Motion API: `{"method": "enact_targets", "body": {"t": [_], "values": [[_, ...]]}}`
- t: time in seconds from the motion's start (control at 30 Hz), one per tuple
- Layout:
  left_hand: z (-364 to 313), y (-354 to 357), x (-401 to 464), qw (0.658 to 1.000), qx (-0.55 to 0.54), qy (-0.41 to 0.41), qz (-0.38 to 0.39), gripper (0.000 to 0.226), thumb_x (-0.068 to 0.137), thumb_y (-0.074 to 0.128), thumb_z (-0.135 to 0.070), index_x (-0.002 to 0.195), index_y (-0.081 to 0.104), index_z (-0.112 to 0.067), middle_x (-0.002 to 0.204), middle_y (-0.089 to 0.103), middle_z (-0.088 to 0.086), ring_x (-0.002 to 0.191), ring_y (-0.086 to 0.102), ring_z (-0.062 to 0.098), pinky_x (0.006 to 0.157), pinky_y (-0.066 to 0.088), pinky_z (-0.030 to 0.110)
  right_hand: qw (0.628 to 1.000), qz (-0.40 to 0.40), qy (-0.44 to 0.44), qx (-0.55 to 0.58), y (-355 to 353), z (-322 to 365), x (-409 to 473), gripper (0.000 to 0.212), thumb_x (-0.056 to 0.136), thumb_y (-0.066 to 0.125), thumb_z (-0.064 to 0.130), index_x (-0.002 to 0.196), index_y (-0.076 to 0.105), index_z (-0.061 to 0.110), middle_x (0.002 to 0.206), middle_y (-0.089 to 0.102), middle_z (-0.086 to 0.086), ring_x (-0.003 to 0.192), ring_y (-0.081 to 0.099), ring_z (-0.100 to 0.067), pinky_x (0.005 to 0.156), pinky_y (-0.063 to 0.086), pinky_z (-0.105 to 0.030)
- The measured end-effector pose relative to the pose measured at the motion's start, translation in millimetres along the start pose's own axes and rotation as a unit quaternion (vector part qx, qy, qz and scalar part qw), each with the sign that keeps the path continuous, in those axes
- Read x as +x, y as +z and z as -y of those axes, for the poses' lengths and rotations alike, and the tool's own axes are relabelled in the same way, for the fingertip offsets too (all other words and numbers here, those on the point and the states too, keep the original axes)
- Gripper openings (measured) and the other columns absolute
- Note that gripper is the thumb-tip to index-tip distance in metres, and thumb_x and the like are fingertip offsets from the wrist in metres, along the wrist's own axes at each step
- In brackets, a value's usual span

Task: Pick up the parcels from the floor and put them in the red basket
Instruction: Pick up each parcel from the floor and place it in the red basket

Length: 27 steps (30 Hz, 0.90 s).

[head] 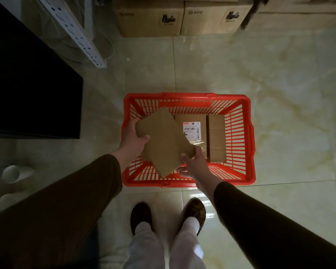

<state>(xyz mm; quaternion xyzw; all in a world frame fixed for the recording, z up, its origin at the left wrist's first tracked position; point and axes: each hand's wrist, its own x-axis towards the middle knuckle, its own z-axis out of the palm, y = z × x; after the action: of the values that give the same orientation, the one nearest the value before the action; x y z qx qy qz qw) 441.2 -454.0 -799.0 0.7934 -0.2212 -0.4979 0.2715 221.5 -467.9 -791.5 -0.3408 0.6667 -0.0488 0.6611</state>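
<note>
A red basket [246, 136] stands on the tiled floor in front of my feet. Over its left half I hold a plain brown cardboard parcel [164, 142], tilted. My left hand [133, 140] grips its upper left corner and my right hand [194, 165] grips its lower right corner. Inside the basket lie two parcels side by side: one with a white shipping label [191, 126] in the middle and a narrower brown one [216, 138] at the right.
A black cabinet [31, 90] stands at the left, with a white perforated shelf post [76, 32] behind it. Large cardboard boxes [180, 18] line the far wall. White tubes [11, 173] lie at the lower left. Bare tiled floor [289, 84] stretches right of the basket.
</note>
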Motion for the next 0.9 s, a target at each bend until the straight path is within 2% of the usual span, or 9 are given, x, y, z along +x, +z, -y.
{"method": "enact_targets", "body": {"t": [0.13, 0.27, 0.33, 0.43, 0.5, 0.6, 0.67, 0.8, 0.9], "values": [[6.1, 2.2, 11.3, 0.999, 0.041, 0.025, -0.006, 0.070, 0.090, 0.069, -0.016, 0.147, 0.034, -0.034, 0.146, 0.039, 0.001, 0.132, 0.044, 0.023, 0.110, 0.043, 0.047, 0.999, -0.006, 0.020, 0.042, 7.9, -3.4, 11.0, 0.046, 0.105, 0.052, 0.018, 0.147, 0.033, 0.020, 0.141, 0.055, -0.020, 0.089, 0.075, -0.031, 0.065, 0.064, -0.033], [11.4, 2.9, 13.3, 0.999, 0.023, 0.028, -0.012, 0.077, 0.088, 0.071, -0.020, 0.150, 0.030, -0.042, 0.152, 0.033, -0.003, 0.135, 0.042, 0.022, 0.111, 0.043, 0.050, 0.999, -0.018, 0.014, 0.046, 8.9, -4.7, 12.4, 0.038, 0.105, 0.051, 0.019, 0.140, 0.036, 0.021, 0.136, 0.059, -0.019, 0.079, 0.075, -0.025, 0.059, 0.062, -0.029], [12.6, 1.6, 12.4, 0.999, 0.014, 0.027, -0.017, 0.083, 0.089, 0.071, -0.021, 0.153, 0.023, -0.043, 0.157, 0.029, -0.004, 0.140, 0.039, 0.022, 0.112, 0.041, 0.052, 0.998, -0.031, 0.004, 0.049, 11.4, -5.1, 10.7, 0.034, 0.106, 0.050, 0.021, 0.137, 0.038, 0.022, 0.131, 0.060, -0.014, 0.079, 0.075, -0.023, 0.061, 0.062, -0.028], [10.8, 5.5, 9.4, 0.999, 0.018, 0.028, -0.022, 0.086, 0.092, 0.069, -0.023, 0.157, 0.016, -0.043, 0.160, 0.022, -0.006, 0.143, 0.035, 0.022, 0.114, 0.038, 0.050, 0.997, -0.078, -0.020, 0.016, 19.8, -6.1, 10.6, 0.028, 0.103, 0.051, 0.034, 0.128, 0.039, 0.029, 0.127, 0.058, -0.006, 0.094, 0.073, -0.030, 0.069, 0.064, -0.036], [8.1, 10.1, 10.0, 1.000, 0.006, 0.020, -0.006, 0.087, 0.092, 0.069, -0.021, 0.158, 0.015, -0.040, 0.160, 0.020, -0.006, 0.145, 0.032, 0.022, 0.115, 0.036, 0.049, 0.988, -0.137, -0.044, -0.051, 23.4, -7.6, 13.9, 0.027, 0.096, 0.048, 0.052, 0.118, 0.037, 0.041, 0.125, 0.058, -0.004, 0.096, 0.070, -0.028, 0.073, 0.065, -0.045], [3.3, 13.5, 11.7, 1.000, 0.009, 0.023, 0.013, 0.088, 0.093, 0.069, -0.018, 0.159, 0.015, -0.040, 0.161, 0.019, -0.006, 0.146, 0.029, 0.021, 0.116, 0.034, 0.044, 0.982, -0.169, -0.050, -0.071, 23.7, -11.2, 19.5, 0.027, 0.089, 0.045, 0.062, 0.111, 0.038, 0.048, 0.121, 0.057, 0.000, 0.096, 0.068, -0.025, 0.075, 0.064, -0.049], [0.0, 12.6, 15.3, 0.999, 0.014, 0.032, 0.005, 0.088, 0.092, 0.070, -0.019, 0.158, 0.016, -0.040, 0.161, 0.019, -0.006, 0.146, 0.029, 0.022, 0.116, 0.034, 0.046, 0.986, -0.145, -0.042, -0.067, 26.3, -8.4, 16.5, 0.031, 0.092, 0.048, 0.058, 0.117, 0.040, 0.044, 0.123, 0.058, -0.002, 0.097, 0.069, -0.026, 0.076, 0.064, -0.048], [-3.2, 7.8, 24.0, 0.997, 0.063, 0.039, -0.008, 0.091, 0.089, 0.073, -0.016, 0.158, 0.017, -0.037, 0.161, 0.022, -0.002, 0.147, 0.029, 0.021, 0.115, 0.032, 0.041, 0.997, -0.071, 0.022, 0.007, 34.0, -6.8, 15.5, 0.036, 0.103, 0.054, 0.026, 0.136, 0.040, 0.024, 0.121, 0.057, -0.005, 0.096, 0.073, -0.031, 0.080, 0.064, -0.045], [-1.7, 4.1, 28.5, 0.994, 0.094, 0.043, 0.033, 0.097, 0.089, 0.072, -0.009, 0.158, 0.012, -0.040, 0.163, 0.025, -0.001, 0.146, 0.033, 0.023, 0.116, 0.036, 0.045, 0.994, -0.041, 0.079, 0.064, 43.9, -7.6, 21.2, 0.036, 0.102, 0.055, 0.010, 0.133, 0.041, 0.022, 0.112, 0.059, -0.005, 0.093, 0.072, -0.027, 0.086, 0.063, -0.044]]}}
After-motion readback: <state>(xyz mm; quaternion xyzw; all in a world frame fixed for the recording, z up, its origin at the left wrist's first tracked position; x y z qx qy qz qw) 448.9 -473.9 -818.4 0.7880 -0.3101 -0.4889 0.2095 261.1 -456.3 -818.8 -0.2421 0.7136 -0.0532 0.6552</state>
